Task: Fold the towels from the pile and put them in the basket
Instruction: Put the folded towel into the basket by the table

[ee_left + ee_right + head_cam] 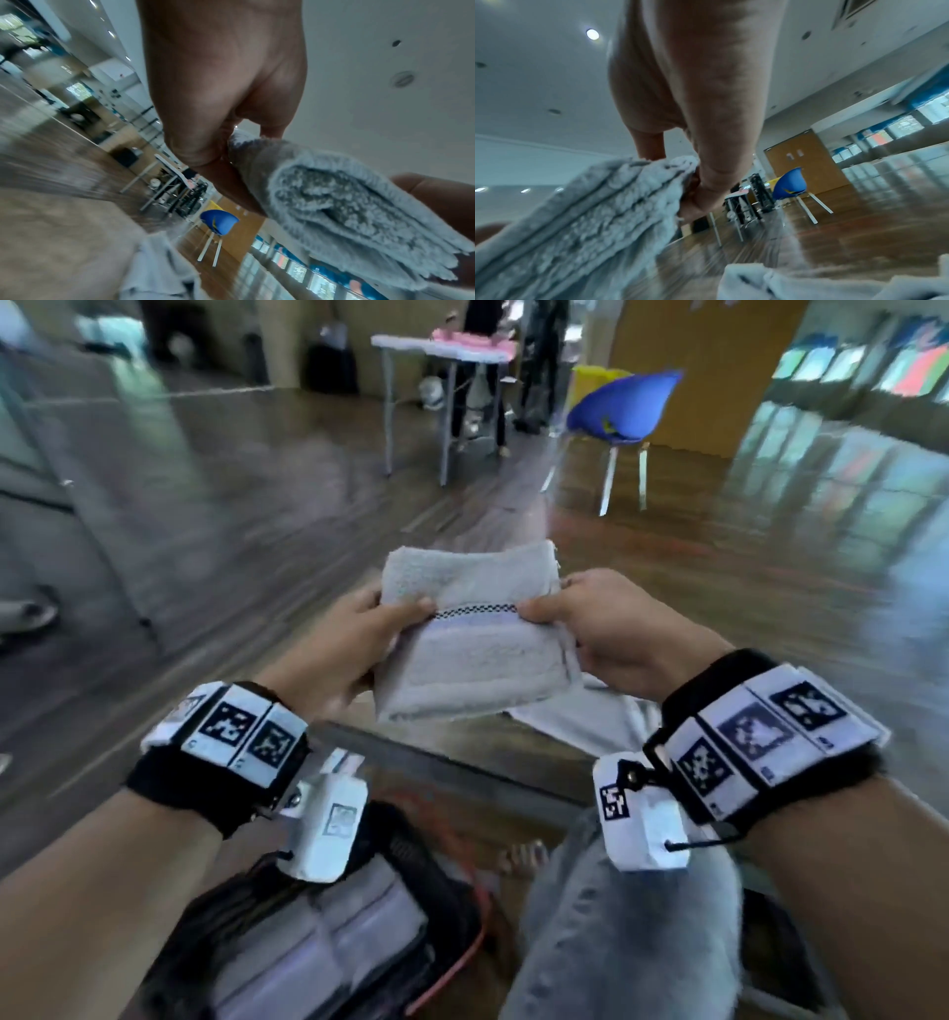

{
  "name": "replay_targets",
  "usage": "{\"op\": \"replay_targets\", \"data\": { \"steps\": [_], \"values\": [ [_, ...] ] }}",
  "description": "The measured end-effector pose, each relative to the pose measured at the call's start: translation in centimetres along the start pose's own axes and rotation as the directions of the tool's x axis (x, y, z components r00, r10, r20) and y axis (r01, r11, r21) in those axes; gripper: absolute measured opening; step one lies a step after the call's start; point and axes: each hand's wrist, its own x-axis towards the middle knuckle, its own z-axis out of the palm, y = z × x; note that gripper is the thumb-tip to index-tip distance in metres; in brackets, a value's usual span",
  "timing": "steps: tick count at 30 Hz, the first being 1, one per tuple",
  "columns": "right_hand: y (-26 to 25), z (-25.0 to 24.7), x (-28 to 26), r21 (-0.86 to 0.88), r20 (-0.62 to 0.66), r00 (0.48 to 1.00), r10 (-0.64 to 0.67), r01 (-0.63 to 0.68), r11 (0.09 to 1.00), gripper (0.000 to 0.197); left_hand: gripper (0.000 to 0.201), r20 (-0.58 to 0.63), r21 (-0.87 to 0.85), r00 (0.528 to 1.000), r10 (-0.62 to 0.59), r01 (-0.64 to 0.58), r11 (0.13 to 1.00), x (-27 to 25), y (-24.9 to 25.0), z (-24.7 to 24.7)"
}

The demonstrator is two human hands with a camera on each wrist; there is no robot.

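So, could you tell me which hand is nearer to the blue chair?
Right. The right hand grips the towel's right edge, on the side of the blue chair; the left hand grips the opposite edge, farther away.

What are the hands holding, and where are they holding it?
A folded grey towel. The left hand pinches its left edge and the right hand its right edge, thumbs on top.

- Ahead of me I see a blue chair [624,410] with pale legs, standing on the glossy wooden floor [318,469].
- Left of the chair stands a white folding table [441,351]; something pink [472,337] lies on its tabletop.
- Behind the chair I make out a yellow bin [590,379] and a wooden door [805,160].
- People's dark legs [536,367] stand just behind the table.
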Motion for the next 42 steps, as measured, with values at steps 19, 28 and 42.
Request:
{"op": "replay_targets", "data": {
  "steps": [19, 28, 42],
  "values": [
    [27.8, 23.5, 6.3, -0.662, 0.276, 0.761, 0.587, -0.293, 0.69, 0.028, 0.036, -0.298, 0.022, 0.711, -0.637, 0.673, 0.74, -7.0, -34.5, -9.8],
    [33.6, 25.2, 7.4, -0.595, 0.207, 0.759, 0.617, -0.403, 0.695, 0.048, 0.027, -0.275, -0.066, 0.575, -0.77, 0.788, 0.612, -4.1, -40.3, -8.7],
    [37.9, 25.0, 6.3, -0.641, 0.4, 0.555, 0.73, -0.401, 0.655, 0.069, 0.033, -0.399, 0.507, 0.727, -0.559, 0.683, 0.526, -2.8, -42.6, -8.3]
  ]
}}
